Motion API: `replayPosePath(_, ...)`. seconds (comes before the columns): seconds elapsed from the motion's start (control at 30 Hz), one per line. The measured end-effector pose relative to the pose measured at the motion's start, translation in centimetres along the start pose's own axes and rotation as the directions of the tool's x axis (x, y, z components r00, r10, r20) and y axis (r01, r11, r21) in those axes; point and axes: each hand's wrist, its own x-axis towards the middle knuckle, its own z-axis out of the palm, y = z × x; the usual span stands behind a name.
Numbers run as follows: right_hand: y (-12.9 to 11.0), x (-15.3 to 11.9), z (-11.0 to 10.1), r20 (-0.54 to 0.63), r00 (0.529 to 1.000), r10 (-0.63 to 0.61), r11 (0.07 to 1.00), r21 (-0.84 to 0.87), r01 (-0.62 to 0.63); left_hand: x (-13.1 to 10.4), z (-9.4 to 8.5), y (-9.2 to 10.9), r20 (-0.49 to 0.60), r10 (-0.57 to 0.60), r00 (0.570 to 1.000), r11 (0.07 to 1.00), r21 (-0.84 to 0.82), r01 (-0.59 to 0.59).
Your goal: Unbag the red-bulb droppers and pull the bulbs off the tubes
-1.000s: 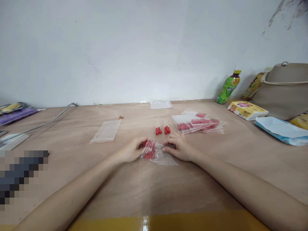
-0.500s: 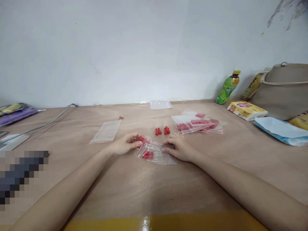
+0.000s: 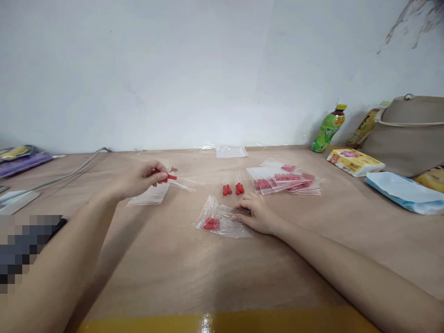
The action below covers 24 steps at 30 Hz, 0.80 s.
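My left hand (image 3: 151, 178) is raised at the left, its fingers pinched round red-bulbed droppers (image 3: 171, 177) whose clear tubes point right. Beneath it lies a flat clear zip bag (image 3: 147, 196). In the middle of the table, an open zip bag (image 3: 231, 224) has several red-bulbed droppers (image 3: 212, 224) in it. The fingers of my right hand (image 3: 255, 212) grip this bag's right end. Just behind the bag, loose droppers (image 3: 227, 189) and a second small group of droppers (image 3: 239, 188) lie with their red bulbs toward me.
Filled zip bags (image 3: 287, 178) overlap at the right of the loose droppers. Farther right are a green bottle (image 3: 328, 129), a yellow tissue pack (image 3: 355, 162), a blue-white packet (image 3: 405, 192) and a beige bag (image 3: 409, 134). A grey cable (image 3: 74, 173) crosses the left side.
My left hand has moved left and up, away from the open zip bag, with droppers in its fingers. My right hand has stayed on the bag.
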Motion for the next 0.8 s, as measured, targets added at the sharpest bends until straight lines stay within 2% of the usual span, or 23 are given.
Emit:
replayPosePath(0.07,-0.2,0.0,-0.1,0.009,1.000,0.002,1.000,0.005,-0.002,0.2,0.1,0.4,-0.228,0.021,0.973,0.984,0.179,0.021)
replayPosePath(0.1,-0.3,0.0,-0.2,0.016,1.000,0.002,1.000,0.005,-0.002,0.4,0.8,0.8,-0.315,0.073,0.946,0.962,0.271,0.016)
replayPosePath(0.13,-0.4,0.0,-0.2,0.021,1.000,0.005,1.000,0.001,-0.005,0.6,1.9,1.1,-0.358,0.147,0.922,0.936,0.353,-0.012)
replayPosePath(0.2,-0.5,0.0,-0.3,0.023,1.000,0.010,1.000,-0.019,-0.010,1.3,4.7,1.9,-0.317,0.274,0.908,0.875,0.474,-0.098)
replayPosePath(0.3,-0.6,-0.1,-0.3,0.014,1.000,0.008,0.999,-0.042,-0.008,2.2,8.6,3.2,-0.111,0.372,0.921,0.728,0.651,-0.215)
replayPosePath(0.4,-0.7,-0.1,-0.3,0.012,1.000,0.014,0.999,-0.045,-0.014,2.9,10.7,4.5,0.038,0.399,0.916,0.611,0.734,-0.296)
replayPosePath(0.47,-0.7,-0.1,-0.3,0.020,0.999,0.026,0.999,-0.044,-0.025,3.2,11.3,5.1,0.106,0.421,0.901,0.595,0.717,-0.362)
replayPosePath(0.57,-0.7,0.0,-0.4,0.038,0.998,0.041,0.999,-0.035,-0.040,3.7,11.7,5.0,0.143,0.426,0.893,0.677,0.604,-0.420)
replayPosePath(0.7,-0.6,0.0,-0.3,0.031,0.999,0.027,0.999,-0.028,-0.027,4.2,11.7,4.0,0.108,0.422,0.900,0.828,0.359,-0.431)
replayPosePath(0.8,-0.5,0.0,-0.3,0.026,1.000,0.014,1.000,-0.019,-0.013,4.1,11.5,3.2,0.068,0.457,0.887,0.864,0.203,-0.461)
